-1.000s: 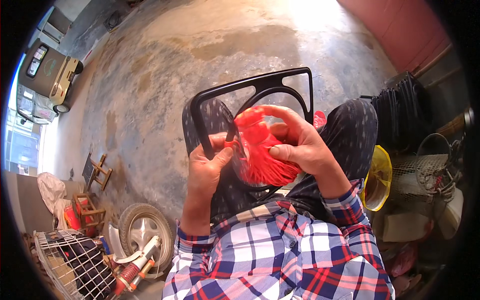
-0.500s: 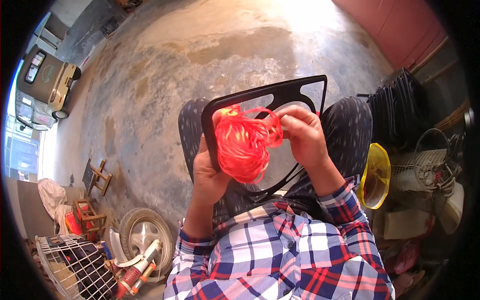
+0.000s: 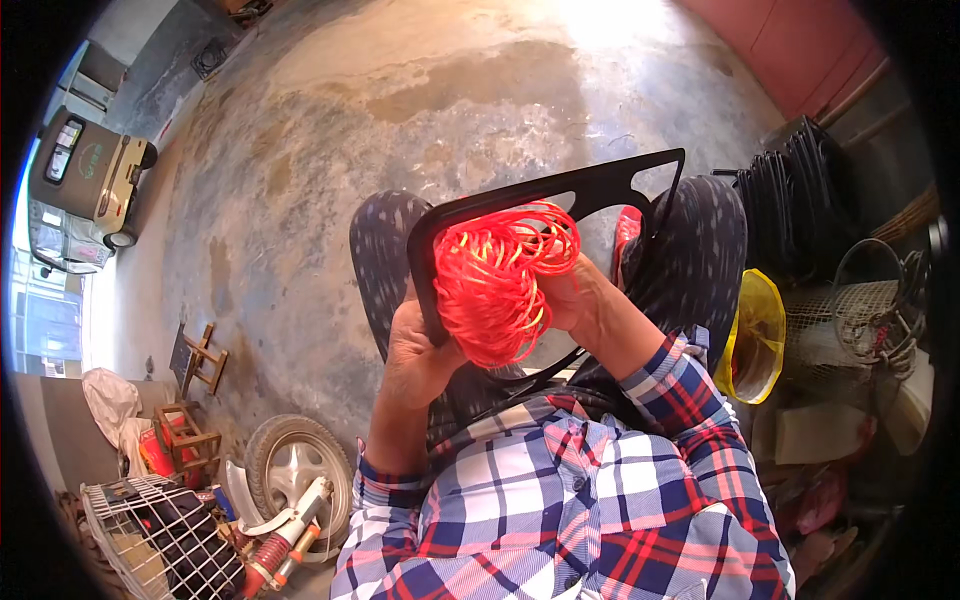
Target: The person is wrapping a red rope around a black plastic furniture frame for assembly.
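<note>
My left fingers [image 3: 447, 359] and right hand [image 3: 578, 300] touch red strands [image 3: 495, 285], black frame [image 3: 540, 188] alongside; whether clamped, I can't tell.

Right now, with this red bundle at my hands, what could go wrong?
The red bundle is a mass of loose loops, so strands might snag on the black frame or tangle. It also hides fingers of the left hand and right hand, so a slipping grip could go unnoticed.

White glare across the far floor [image 3: 610, 40], bright left edge, dim right side, curved fisheye distortion
</note>
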The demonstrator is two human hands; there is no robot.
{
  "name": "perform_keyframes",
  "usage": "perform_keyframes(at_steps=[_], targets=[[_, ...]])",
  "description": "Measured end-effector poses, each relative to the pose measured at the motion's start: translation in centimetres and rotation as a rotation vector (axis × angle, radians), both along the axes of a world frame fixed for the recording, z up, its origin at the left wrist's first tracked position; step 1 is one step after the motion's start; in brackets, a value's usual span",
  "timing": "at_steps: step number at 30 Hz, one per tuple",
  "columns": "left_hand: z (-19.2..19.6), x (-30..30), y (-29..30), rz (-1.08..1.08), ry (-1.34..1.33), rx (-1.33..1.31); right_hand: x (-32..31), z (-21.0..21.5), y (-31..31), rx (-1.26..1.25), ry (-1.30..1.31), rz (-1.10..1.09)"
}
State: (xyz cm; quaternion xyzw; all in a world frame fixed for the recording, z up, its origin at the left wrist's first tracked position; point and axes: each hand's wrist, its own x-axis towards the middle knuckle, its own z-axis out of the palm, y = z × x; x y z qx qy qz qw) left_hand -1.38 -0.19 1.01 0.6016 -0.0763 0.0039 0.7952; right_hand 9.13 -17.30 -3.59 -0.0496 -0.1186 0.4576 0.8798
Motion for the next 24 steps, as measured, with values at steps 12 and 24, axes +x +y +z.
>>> perform_keyframes(at_steps=[12, 24], targets=[[1.4, 0.8, -0.5, 0.135, -0.243, 0.306, 1.1, 0.2, -2.1, -0.492, 0.185, -0.519], [0.6, 0.5, 0.5, 0.079, -0.003, 0.063, -1.4, 2.2, -3.6, -0.274, -0.159, -0.367]])
